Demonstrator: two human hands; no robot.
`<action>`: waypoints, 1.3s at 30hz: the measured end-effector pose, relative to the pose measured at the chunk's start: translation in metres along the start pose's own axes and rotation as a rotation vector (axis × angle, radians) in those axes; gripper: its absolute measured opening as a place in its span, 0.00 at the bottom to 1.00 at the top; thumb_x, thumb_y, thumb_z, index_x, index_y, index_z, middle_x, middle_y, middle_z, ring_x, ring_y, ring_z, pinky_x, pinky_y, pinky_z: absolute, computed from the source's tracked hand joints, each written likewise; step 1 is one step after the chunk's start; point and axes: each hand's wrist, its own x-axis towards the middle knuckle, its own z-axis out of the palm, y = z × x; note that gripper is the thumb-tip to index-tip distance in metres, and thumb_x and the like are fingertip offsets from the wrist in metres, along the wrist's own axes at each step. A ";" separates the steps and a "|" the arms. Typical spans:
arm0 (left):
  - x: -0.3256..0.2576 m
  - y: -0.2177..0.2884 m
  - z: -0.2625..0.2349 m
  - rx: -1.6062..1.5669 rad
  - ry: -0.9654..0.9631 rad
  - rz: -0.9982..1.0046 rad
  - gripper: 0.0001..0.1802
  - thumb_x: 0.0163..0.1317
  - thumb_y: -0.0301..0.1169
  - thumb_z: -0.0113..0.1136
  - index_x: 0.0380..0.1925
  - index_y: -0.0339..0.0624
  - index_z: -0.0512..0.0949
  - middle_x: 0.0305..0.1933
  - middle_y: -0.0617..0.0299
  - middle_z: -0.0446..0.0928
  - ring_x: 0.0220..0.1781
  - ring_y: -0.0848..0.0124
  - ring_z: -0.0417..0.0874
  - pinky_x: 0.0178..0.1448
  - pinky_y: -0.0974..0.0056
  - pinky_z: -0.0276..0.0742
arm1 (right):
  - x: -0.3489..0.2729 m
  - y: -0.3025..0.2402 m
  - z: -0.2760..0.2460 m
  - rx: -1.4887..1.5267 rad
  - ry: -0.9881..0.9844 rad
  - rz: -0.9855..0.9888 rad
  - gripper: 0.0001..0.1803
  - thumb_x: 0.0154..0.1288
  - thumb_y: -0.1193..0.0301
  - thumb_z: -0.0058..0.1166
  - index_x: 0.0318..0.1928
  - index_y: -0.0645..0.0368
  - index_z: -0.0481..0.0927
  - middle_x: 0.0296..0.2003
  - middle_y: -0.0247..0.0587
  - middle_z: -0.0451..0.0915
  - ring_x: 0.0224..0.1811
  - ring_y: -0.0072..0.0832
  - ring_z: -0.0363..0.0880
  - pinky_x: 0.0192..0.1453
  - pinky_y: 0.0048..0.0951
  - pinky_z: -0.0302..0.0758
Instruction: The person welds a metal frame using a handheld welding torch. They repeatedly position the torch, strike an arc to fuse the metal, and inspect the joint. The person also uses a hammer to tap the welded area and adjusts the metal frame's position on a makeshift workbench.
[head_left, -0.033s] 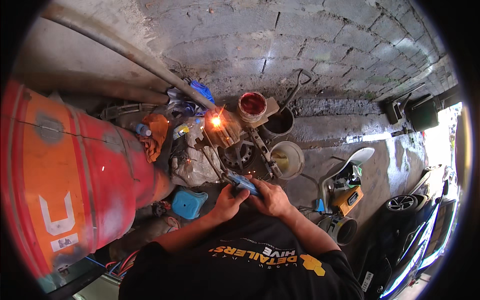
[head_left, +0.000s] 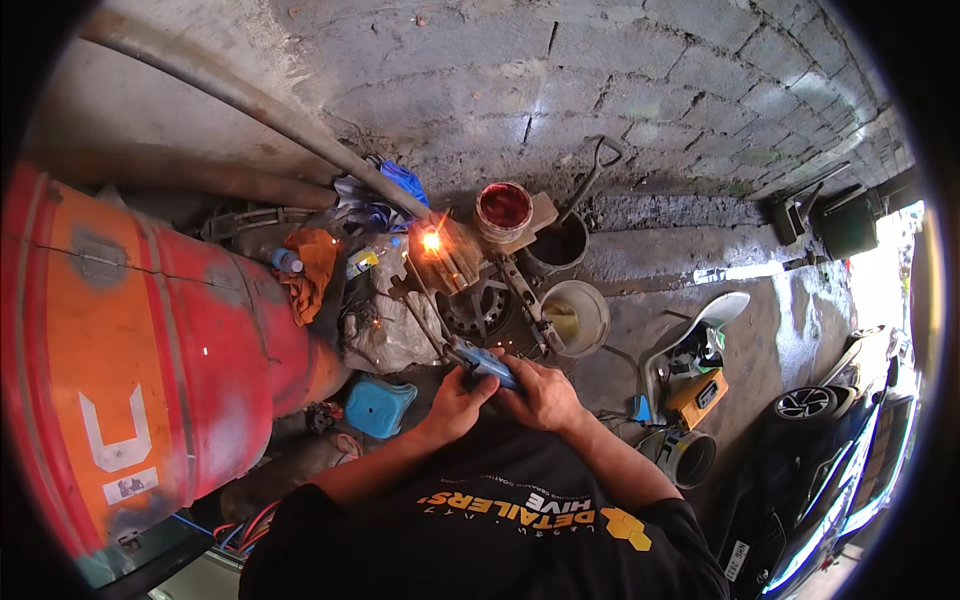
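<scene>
Hand-held tool [head_left: 492,369]: blue. Shirt [head_left: 400,545]: black; yellow and white print, yellow hexagon cluster. Big drum-like body [head_left: 215,350]: red, 1 broad orange band, grey patches. Stool [head_left: 380,408]: light blue. Cloth [head_left: 314,275]: orange. Block wall [head_left: 560,90]: grey.

On the grey concrete floor [head_left: 755,340] we see a pale bucket [head_left: 597,322], a small blue stool [head_left: 379,408] and a black car [head_left: 790,470].

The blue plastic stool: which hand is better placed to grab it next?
Probably the left hand. It is nearer the blue plastic stool, which is on its left; the right hand is farther across. Both hands hold the blue tool, so the left would need freeing.
</scene>
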 end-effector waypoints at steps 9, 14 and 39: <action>0.015 -0.014 0.002 -0.090 0.060 -0.052 0.25 0.73 0.35 0.62 0.66 0.38 0.71 0.57 0.63 0.79 0.56 0.74 0.80 0.60 0.66 0.78 | 0.000 0.004 0.008 -0.018 0.146 0.036 0.30 0.63 0.65 0.64 0.64 0.61 0.72 0.43 0.58 0.84 0.40 0.55 0.85 0.42 0.48 0.83; 0.020 -0.011 0.002 -0.080 0.089 -0.060 0.22 0.71 0.36 0.64 0.59 0.36 0.73 0.51 0.61 0.80 0.52 0.73 0.82 0.57 0.65 0.83 | 0.001 0.002 0.009 -0.006 0.154 0.074 0.30 0.64 0.65 0.63 0.64 0.61 0.72 0.42 0.59 0.84 0.40 0.55 0.85 0.42 0.48 0.83; 0.026 -0.005 -0.002 -0.072 0.076 -0.092 0.22 0.70 0.34 0.65 0.61 0.37 0.75 0.55 0.63 0.81 0.58 0.74 0.78 0.66 0.64 0.71 | 0.005 0.005 0.012 -0.048 0.118 0.081 0.29 0.63 0.72 0.60 0.64 0.60 0.69 0.48 0.59 0.83 0.46 0.55 0.84 0.46 0.49 0.82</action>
